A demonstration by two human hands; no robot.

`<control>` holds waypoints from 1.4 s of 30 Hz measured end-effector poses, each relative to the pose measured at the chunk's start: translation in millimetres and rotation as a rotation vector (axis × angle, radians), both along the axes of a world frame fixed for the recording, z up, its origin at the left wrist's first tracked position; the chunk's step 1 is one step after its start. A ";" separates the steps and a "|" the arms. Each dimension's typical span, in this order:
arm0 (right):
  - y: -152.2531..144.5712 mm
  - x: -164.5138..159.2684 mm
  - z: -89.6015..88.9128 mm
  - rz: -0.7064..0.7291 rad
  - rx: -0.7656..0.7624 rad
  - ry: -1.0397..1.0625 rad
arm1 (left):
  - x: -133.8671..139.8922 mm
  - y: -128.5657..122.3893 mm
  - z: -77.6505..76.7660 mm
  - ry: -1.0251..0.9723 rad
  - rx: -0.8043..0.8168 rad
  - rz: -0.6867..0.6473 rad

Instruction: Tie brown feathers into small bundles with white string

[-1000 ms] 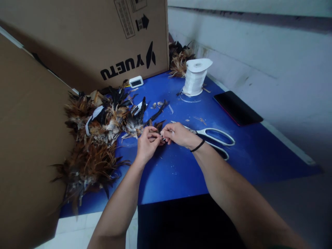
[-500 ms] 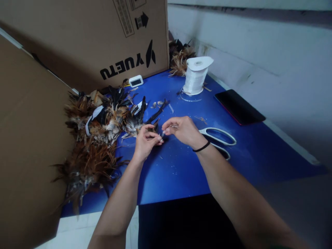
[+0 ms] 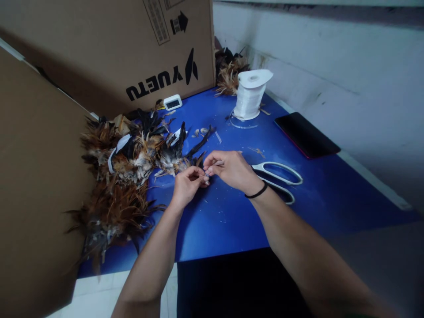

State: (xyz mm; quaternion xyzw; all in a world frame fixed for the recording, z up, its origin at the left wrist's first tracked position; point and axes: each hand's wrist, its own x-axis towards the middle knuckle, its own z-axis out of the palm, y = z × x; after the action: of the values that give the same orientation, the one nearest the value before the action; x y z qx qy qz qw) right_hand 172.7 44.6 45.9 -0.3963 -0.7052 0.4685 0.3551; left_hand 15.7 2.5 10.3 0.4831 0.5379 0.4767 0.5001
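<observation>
My left hand (image 3: 188,186) is closed in a pinch above the blue table. My right hand (image 3: 233,168) meets it from the right, thumb and fingers pinched together. Between the two sets of fingertips is a short translucent strip (image 3: 207,175), mostly covered by the fingers. White-handled scissors (image 3: 284,182) lie just right of my right wrist, their blades hidden beneath the hand and forearm. Close beyond my left hand lies a bunch of dark and pale feathers (image 3: 170,160).
Bundles of brown feathers (image 3: 115,198) cover the table's left side. Farther back stand a white spool of clear line (image 3: 250,99), a small white digital timer (image 3: 172,103) and a large cardboard box (image 3: 109,57). A black tablet (image 3: 306,134) lies near the wall at right.
My hands have drawn closer, the right fingertips moving slightly left onto the left ones. The strip that showed between them is now mostly hidden.
</observation>
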 end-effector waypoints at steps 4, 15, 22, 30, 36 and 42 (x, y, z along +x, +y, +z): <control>-1.0 -0.9 -3.3 0.002 0.102 -0.045 | -1.0 -0.6 -1.8 0.067 -0.005 0.004; -6.6 -9.6 -5.0 0.031 0.181 -0.003 | -3.0 -3.2 -2.3 0.241 -0.001 -0.038; 5.4 -6.5 -12.7 -0.030 0.024 0.184 | -3.6 -7.3 8.6 -0.081 -0.057 -0.035; 5.2 1.3 -10.3 0.206 0.096 -0.164 | -6.9 -8.6 9.8 -0.163 -0.022 -0.039; 2.3 0.3 -2.1 0.212 0.045 -0.140 | -6.9 -8.7 9.2 -0.186 -0.019 -0.052; -0.2 -3.0 -4.2 0.193 0.105 -0.191 | -5.9 -8.0 7.8 -0.197 -0.025 -0.057</control>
State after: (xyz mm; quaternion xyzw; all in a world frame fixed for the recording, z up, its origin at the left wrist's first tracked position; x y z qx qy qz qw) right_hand 169.8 44.4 41.7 -0.3506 -0.7941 0.4230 0.2599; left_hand 9.8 -5.6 18.1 0.4428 0.4782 0.5008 0.5696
